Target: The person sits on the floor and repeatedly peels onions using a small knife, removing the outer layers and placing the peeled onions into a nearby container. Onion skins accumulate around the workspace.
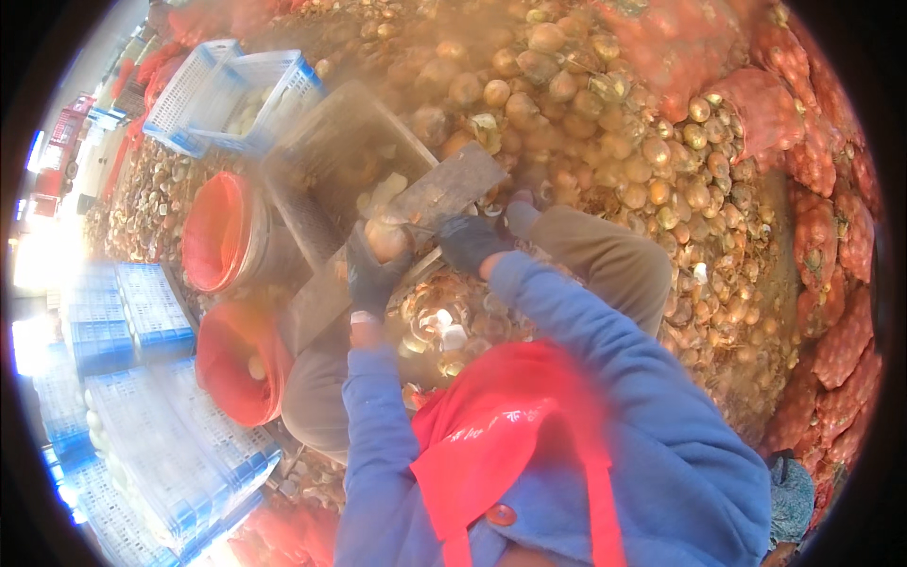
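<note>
My left hand, in a dark glove, is closed around an onion above a wooden board. Just right of it, my right hand, also gloved, is curled around what looks like a knife, its thin blade pointing at the onion; the handle is hidden in the fist. The board slants across a crate in front of me. Pale onion pieces lie beyond the held onion. Onion skins and white scraps lie below, between my knees.
Heaped onions spread ahead and to the right, with red mesh sacks of onions behind them. Red-lined buckets stand on the left. Blue and white plastic baskets stand at the upper left, and stacked ones at the lower left.
</note>
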Demonstrator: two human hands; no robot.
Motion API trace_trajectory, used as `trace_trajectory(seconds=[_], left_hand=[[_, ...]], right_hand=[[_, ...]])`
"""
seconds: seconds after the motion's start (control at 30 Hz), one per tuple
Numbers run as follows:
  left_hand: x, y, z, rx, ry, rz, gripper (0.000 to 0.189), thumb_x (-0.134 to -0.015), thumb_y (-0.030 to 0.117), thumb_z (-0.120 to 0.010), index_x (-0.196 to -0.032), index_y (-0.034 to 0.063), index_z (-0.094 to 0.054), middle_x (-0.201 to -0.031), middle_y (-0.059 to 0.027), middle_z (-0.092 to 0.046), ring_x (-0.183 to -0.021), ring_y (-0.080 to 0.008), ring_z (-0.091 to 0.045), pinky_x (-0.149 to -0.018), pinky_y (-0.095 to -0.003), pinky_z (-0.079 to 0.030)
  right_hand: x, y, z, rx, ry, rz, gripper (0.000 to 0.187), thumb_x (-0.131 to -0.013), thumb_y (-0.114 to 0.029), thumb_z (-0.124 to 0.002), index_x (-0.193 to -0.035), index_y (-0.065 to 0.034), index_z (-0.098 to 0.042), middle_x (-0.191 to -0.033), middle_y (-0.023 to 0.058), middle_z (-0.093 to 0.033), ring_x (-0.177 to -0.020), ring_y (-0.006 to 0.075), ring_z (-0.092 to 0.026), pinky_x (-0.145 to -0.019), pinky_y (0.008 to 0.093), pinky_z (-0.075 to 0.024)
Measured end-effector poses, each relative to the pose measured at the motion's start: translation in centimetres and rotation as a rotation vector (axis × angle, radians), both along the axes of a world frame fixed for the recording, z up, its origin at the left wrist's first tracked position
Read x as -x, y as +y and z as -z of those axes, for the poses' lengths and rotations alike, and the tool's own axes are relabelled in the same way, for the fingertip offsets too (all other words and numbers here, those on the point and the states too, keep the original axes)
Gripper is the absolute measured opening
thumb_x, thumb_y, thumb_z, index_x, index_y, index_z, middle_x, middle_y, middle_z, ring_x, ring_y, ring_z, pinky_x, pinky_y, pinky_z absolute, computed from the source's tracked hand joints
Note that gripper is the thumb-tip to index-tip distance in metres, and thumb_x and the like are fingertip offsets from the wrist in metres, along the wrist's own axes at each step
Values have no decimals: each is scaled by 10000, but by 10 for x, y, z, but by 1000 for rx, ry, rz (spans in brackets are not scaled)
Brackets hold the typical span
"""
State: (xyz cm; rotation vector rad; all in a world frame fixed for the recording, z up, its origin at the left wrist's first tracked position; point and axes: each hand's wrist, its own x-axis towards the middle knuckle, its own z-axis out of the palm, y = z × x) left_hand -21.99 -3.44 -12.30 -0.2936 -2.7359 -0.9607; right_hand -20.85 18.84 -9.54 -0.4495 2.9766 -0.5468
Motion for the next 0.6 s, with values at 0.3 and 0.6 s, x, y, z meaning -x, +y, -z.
trace_trajectory(seconds=[0.3, 0.6], left_hand=[[-8, -23, 8, -73, -76, -46, 1033, -726, 430, -903, -1521, -3, -405, -1449, -262, -516, -1295, -415, -552, -1135, -522, -410], [29, -43, -22, -33, -224, 8, 720, -874, 362, -795, -1459, 47, -518, -1400, -160, -592, -1229, -297, -612, -996, -415, -517]], right_hand=[[2, 76, -30, -140, -141, 48, 312, -958, -242, -563, -1016, -4, -756, -1107, 240, -723, -1069, 354, -705, -902, 468, -537], [-50, 10, 26, 557, -482, 197, 406, -923, -262, -664, -1229, 4, -667, -984, 254, -716, -887, 356, -710, -753, 454, -541]])
